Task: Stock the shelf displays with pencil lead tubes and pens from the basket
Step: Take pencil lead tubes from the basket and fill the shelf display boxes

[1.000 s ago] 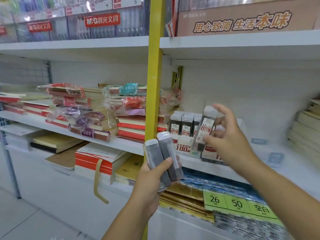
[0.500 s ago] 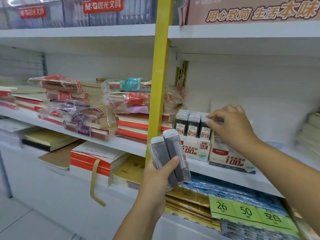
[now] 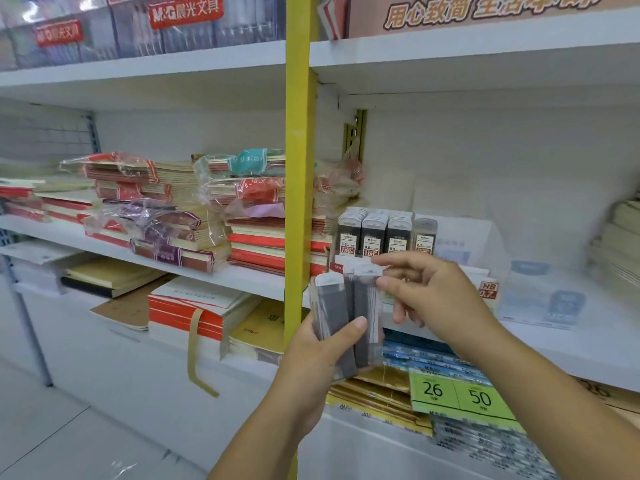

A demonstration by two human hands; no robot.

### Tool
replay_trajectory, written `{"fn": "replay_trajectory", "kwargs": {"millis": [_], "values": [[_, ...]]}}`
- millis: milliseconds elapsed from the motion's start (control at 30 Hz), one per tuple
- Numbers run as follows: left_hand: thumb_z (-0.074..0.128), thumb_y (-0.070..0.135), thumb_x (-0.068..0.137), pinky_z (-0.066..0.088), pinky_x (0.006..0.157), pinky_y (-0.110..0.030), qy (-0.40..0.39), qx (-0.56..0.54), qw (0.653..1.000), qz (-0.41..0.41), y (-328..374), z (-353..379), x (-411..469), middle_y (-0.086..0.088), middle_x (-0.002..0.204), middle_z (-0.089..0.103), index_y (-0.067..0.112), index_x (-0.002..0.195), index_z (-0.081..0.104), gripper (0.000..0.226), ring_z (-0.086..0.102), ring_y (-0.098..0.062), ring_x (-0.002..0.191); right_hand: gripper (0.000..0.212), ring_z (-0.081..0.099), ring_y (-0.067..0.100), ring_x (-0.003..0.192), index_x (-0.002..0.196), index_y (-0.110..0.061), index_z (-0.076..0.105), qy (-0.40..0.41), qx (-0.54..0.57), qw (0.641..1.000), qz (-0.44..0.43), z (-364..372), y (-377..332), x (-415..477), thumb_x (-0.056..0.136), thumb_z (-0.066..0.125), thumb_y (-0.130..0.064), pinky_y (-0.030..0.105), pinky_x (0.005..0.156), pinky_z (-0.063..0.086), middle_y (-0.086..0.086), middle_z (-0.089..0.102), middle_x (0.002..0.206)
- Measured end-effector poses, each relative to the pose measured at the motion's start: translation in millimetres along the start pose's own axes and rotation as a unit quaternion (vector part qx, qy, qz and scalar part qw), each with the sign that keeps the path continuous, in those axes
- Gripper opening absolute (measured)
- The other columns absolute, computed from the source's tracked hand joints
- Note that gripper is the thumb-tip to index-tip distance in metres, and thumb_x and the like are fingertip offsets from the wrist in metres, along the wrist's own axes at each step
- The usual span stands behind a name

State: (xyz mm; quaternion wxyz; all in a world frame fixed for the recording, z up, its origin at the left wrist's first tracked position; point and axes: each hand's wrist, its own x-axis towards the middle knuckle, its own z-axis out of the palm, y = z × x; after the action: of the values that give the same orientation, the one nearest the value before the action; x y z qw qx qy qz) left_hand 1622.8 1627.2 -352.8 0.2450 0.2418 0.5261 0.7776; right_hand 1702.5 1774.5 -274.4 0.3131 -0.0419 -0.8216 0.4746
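Left hand (image 3: 322,351) grips pencil lead tubes (image 3: 337,317) upright. Right hand (image 3: 440,299), at its 2 o'clock, pinches the rightmost tube's top.

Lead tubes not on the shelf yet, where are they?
Head view, centre: the lead tubes stand in the left hand, just right of the yellow post, with the right hand pinching one's top.

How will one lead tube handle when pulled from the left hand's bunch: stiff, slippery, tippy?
Probably stiff: the lead tubes look like hard clear cases. Likely slick, their smooth faces lying flat together in the left hand. Tall and narrow, one may tip unless stood against the display row.
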Motion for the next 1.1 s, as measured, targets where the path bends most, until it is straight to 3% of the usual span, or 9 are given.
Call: {"fn": "replay_trajectory", "kwargs": {"millis": [100, 200, 333, 500, 667, 767, 867, 967, 1100], "values": [[0.081, 0.028, 0.071, 0.062, 0.079, -0.043, -0.035, -0.046, 0.998, -0.022, -1.7, -1.8, -2.0, -0.004, 0.113, 0.075, 0.029, 0.125, 0.060, 0.058, 0.073, -0.028, 0.105, 0.029, 0.069, 0.022, 0.058, 0.103, -0.037, 0.067, -0.005, 0.053, 0.999, 0.008, -5.2, 3.1, -2.4, 0.092, 0.063, -0.010, 0.023, 0.043, 0.045, -0.002, 0.072, 0.086], [0.080, 0.017, 0.073, 0.061, 0.080, -0.047, -0.052, -0.106, 0.992, -0.046, -6.2, -2.2, -1.0, -0.008, 0.119, 0.074, 0.026, 0.129, 0.059, 0.060, 0.071, -0.031, 0.108, 0.032, 0.068, 0.019, 0.064, 0.107, -0.037, 0.063, -0.010, 0.071, 0.997, 0.012, -10.7, 3.8, -4.1, 0.096, 0.054, -0.007, 0.025, 0.056, 0.053, -0.004, 0.070, 0.081], [0.082, 0.017, 0.068, 0.061, 0.078, -0.047, -0.024, -0.104, 0.994, -0.031, -9.1, 0.1, 0.5, -0.004, 0.113, 0.076, 0.027, 0.127, 0.060, 0.064, 0.074, -0.025, 0.104, 0.024, 0.068, 0.017, 0.073, 0.112, -0.030, 0.058, -0.040, 0.062, 0.997, 0.013, -12.8, 5.1, -10.4, 0.090, 0.065, -0.027, 0.028, 0.068, 0.057, -0.002, 0.070, 0.089], [0.080, 0.024, 0.064, 0.062, 0.071, -0.039, 0.051, -0.089, 0.995, -0.003, -3.6, -1.4, 3.1, -0.010, 0.116, 0.075, 0.024, 0.131, 0.056, 0.071, 0.073, -0.028, 0.105, 0.018, 0.069, 0.004, 0.089, 0.111, -0.039, 0.056, -0.023, 0.037, 0.999, 0.024, -17.5, 4.0, -10.5, 0.097, 0.055, -0.027, 0.021, 0.072, 0.057, -0.015, 0.073, 0.103], [0.065, 0.010, 0.093, 0.062, 0.064, -0.033, 0.063, -0.110, 0.992, 0.008, 0.1, -6.7, 4.5, -0.008, 0.105, 0.078, 0.020, 0.133, 0.051, 0.043, 0.076, -0.026, 0.097, 0.021, 0.070, 0.004, 0.091, 0.109, -0.037, 0.049, 0.031, 0.016, 0.999, 0.005, -21.1, -0.8, -7.0, 0.096, 0.057, -0.022, 0.028, 0.075, 0.056, -0.014, 0.074, 0.099], [0.064, 0.011, 0.095, 0.062, 0.063, -0.032, 0.065, -0.117, 0.991, 0.005, 1.8, -7.9, 5.0, -0.009, 0.105, 0.078, 0.019, 0.130, 0.053, 0.038, 0.076, -0.026, 0.096, 0.021, 0.068, 0.000, 0.087, 0.099, -0.038, 0.049, 0.138, -0.037, 0.987, -0.081, -31.8, -16.7, 2.2, 0.095, 0.059, -0.020, 0.023, 0.068, 0.055, -0.013, 0.071, 0.097], [0.065, 0.011, 0.094, 0.063, 0.063, -0.033, 0.076, -0.122, 0.990, 0.011, 4.4, -10.2, 8.0, -0.008, 0.102, 0.079, 0.023, 0.122, 0.055, 0.032, 0.077, -0.025, 0.094, 0.030, 0.063, -0.008, 0.085, 0.093, -0.041, 0.047, 0.194, -0.107, 0.960, -0.170, -44.9, -36.1, 23.5, 0.096, 0.057, -0.013, 0.007, 0.068, 0.048, -0.014, 0.066, 0.091], [0.065, 0.010, 0.094, 0.062, 0.064, -0.033, 0.079, -0.121, 0.989, 0.021, 7.8, -12.0, 11.3, -0.007, 0.102, 0.079, 0.022, 0.121, 0.056, 0.031, 0.077, -0.024, 0.093, 0.029, 0.057, -0.015, 0.082, 0.092, -0.039, 0.044, 0.148, -0.214, 0.949, -0.178, -44.5, -42.1, 45.0, 0.096, 0.056, -0.013, 0.002, 0.064, 0.042, -0.021, 0.059, 0.091], [0.067, 0.011, 0.092, 0.062, 0.063, -0.032, 0.082, -0.121, 0.989, 0.032, 9.4, -12.6, 14.1, -0.006, 0.101, 0.079, 0.022, 0.121, 0.056, 0.033, 0.077, -0.024, 0.093, 0.018, 0.055, -0.012, 0.078, 0.102, -0.034, 0.045, 0.060, -0.329, 0.931, -0.143, -36.4, -28.9, 62.7, 0.097, 0.053, -0.019, 0.008, 0.057, 0.043, -0.027, 0.054, 0.089]]}}
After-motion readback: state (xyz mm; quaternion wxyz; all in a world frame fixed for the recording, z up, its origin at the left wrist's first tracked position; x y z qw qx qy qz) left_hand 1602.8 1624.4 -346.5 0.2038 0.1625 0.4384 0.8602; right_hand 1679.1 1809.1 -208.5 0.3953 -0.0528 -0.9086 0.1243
